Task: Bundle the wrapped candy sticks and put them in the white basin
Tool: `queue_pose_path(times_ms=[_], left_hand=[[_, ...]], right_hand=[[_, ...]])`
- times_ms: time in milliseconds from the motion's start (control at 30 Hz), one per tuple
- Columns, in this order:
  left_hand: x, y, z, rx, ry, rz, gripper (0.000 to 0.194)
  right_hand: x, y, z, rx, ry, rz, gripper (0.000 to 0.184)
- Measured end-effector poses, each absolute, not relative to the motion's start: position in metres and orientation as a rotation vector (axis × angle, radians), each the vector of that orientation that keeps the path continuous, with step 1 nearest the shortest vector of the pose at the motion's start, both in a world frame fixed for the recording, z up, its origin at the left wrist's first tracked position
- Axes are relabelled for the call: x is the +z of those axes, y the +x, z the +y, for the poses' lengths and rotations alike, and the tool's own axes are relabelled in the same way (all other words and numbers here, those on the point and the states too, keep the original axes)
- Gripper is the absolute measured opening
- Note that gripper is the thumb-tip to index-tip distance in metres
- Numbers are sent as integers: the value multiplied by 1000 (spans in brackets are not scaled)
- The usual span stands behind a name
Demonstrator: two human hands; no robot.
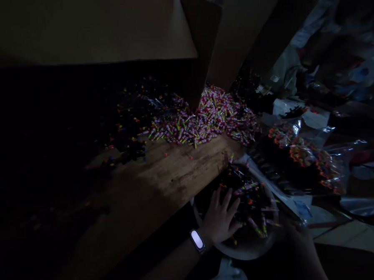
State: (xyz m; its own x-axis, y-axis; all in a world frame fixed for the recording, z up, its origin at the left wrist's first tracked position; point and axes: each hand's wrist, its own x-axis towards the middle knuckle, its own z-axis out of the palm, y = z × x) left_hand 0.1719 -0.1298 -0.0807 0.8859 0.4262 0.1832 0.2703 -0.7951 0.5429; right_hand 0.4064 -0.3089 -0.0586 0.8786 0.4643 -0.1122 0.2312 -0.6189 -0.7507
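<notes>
The scene is very dark. My left hand (221, 215), with a lit band on the wrist, lies palm down with fingers spread on small wrapped candies inside a round bowl (243, 248) beside the table's edge. My right forearm (301, 251) runs along the bowl's right side, but its hand is lost in shadow. A big heap of colourful wrapped candies (201, 118) lies on the wooden table (164, 179) beyond the bowl.
A cardboard box (156, 28) stands at the back of the table, one flap hanging over the heap. Clear plastic bags of packed candies (303, 154) lie to the right. Scattered candies (124, 130) dot the dark left part of the table.
</notes>
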Motion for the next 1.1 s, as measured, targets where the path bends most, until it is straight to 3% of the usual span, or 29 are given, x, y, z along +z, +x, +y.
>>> queue_pose_path(times_ms=[133, 400, 833, 1100], left_hand=[[-74, 169, -123, 443, 2537, 515, 80], [-65, 169, -93, 486, 2514, 563, 67], [-75, 150, -103, 363, 2376, 505, 66], [-91, 182, -124, 675, 1741, 893, 40]], right_hand=[[-77, 375, -318, 506, -2065, -510, 31], [-80, 366, -298, 937, -1770, -176, 29], [-64, 409, -331, 999, -1660, -115, 17], [-34, 404, -380, 1015, -1650, -2, 24]])
